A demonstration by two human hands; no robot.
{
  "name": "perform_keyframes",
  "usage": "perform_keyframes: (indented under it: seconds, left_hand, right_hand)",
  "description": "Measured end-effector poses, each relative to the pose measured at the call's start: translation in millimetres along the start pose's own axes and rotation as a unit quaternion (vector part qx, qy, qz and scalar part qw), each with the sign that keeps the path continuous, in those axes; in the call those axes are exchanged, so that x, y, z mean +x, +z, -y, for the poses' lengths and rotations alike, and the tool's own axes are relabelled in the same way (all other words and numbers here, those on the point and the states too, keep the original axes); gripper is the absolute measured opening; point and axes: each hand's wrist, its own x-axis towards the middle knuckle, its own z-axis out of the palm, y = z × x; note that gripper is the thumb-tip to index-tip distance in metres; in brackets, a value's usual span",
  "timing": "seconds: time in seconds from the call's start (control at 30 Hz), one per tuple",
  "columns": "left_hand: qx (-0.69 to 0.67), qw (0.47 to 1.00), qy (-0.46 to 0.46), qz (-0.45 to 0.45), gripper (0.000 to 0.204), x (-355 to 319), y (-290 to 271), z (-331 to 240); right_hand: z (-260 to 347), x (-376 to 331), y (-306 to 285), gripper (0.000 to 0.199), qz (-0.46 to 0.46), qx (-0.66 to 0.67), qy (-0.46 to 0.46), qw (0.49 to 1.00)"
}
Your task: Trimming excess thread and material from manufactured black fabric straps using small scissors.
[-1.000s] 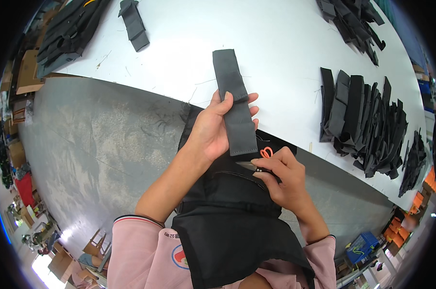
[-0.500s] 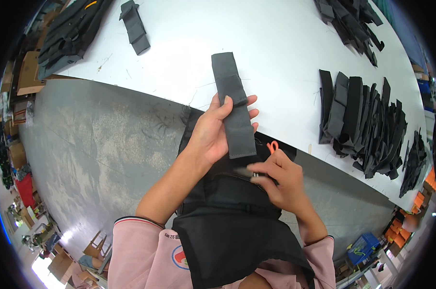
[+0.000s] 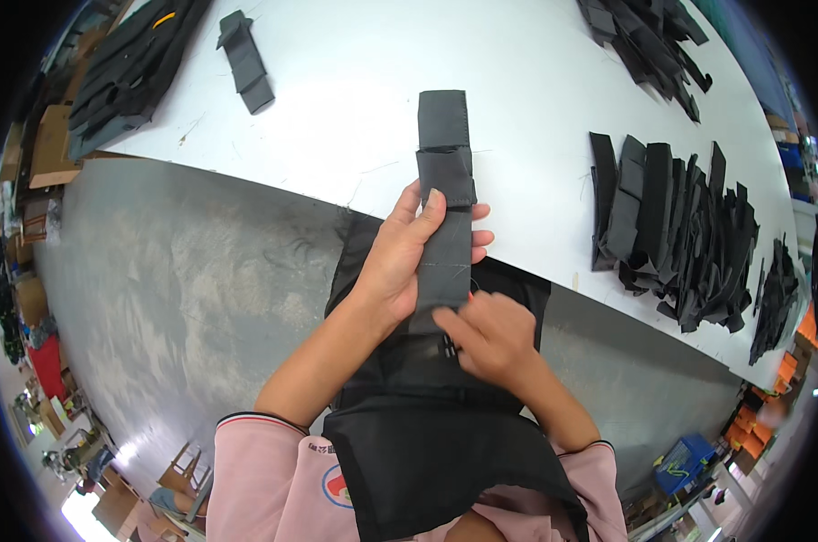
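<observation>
My left hand [image 3: 400, 248] is closed round a dark grey stitched fabric strip [image 3: 445, 237], thumb on top and fingers underneath. The strip stands nearly upright in the picture, its far part over the table edge and its lower end by my right hand [image 3: 498, 336]. My right hand is closed, slightly blurred, and touches or nearly touches that lower end. Small thread snips [image 3: 448, 346] with an orange handle are in it, mostly hidden by the fingers. A black apron [image 3: 445, 443] covers my lap beneath both hands.
The white table [image 3: 337, 108] slants down to the right. A similar grey strip [image 3: 246, 68] lies on its far left, beside a stack of black bags [image 3: 138, 72]. Several dark strips form a pile [image 3: 671, 226] at right, with more piles [image 3: 644, 45] behind. A blue crate [image 3: 685, 465] stands lower right.
The fabric strip has turned more upright and shows more of its length. My right hand has moved left and down toward the strip's lower end, and the orange handle is now mostly hidden.
</observation>
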Motion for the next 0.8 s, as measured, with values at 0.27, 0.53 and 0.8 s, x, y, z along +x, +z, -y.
perform_keyframes:
  seconds: [0.27, 0.53, 0.8]
  left_hand:
    - [0.057, 0.998, -0.002, -0.009, 0.031, -4.7, 5.5, -9.6]
    - [0.062, 0.997, 0.048, -0.026, 0.028, -4.1, 9.1, -3.3]
    - [0.046, 0.997, 0.063, -0.025, 0.029, -3.2, 8.8, 2.8]
  right_hand:
    - [-0.7, -8.8, -4.1, 0.033, 0.085, 0.024, 0.05, 0.995]
    - [-4.0, -2.8, -26.2, 0.038, -0.002, -0.057, 0.196, 0.979]
    - [-7.7, 3.5, -7.6, 0.027, -0.022, 0.126, 0.324, 0.937]
